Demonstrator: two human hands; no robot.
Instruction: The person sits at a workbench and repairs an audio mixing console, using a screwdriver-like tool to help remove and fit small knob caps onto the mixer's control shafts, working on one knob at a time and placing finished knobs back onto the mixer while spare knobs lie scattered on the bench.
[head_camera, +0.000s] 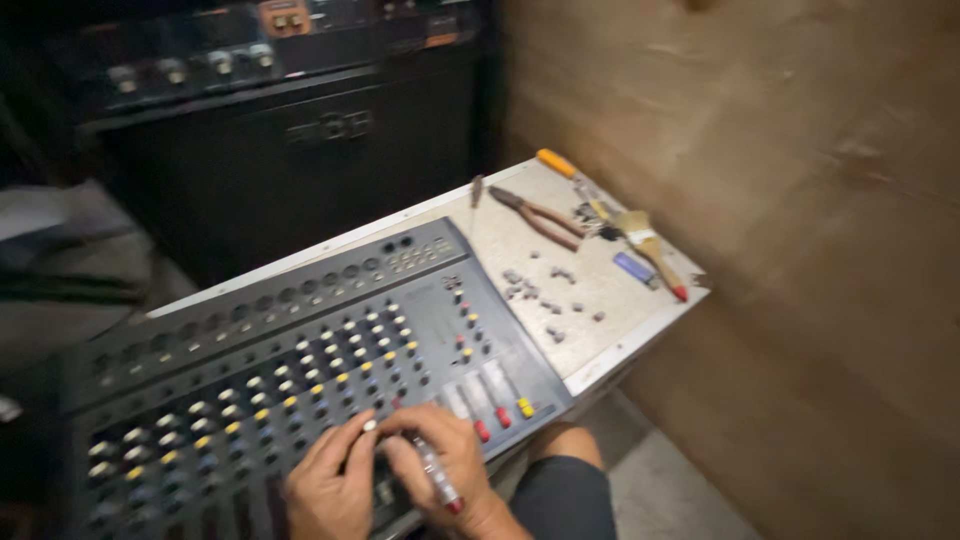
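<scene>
The mixer (300, 360) lies on the worktable (560, 270) with both hands at its near edge, left hand (330, 480) pinching a small knob, right hand (445, 465) gripping a screwdriver (438, 478), loose knobs (540, 295) waiting beside pliers (535, 215).

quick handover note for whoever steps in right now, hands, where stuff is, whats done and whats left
Left hand: fingertips pinch a small pale knob at the audio mixer front edge.
Right hand: holds a screwdriver with a clear, red-tipped handle against the same spot.
On the white table to the right: pliers, paintbrush, blue lighter, loose small grey parts.
Done: some parts are off and set aside.
Left: cannot tell how many; most knobs sit in place.
</scene>
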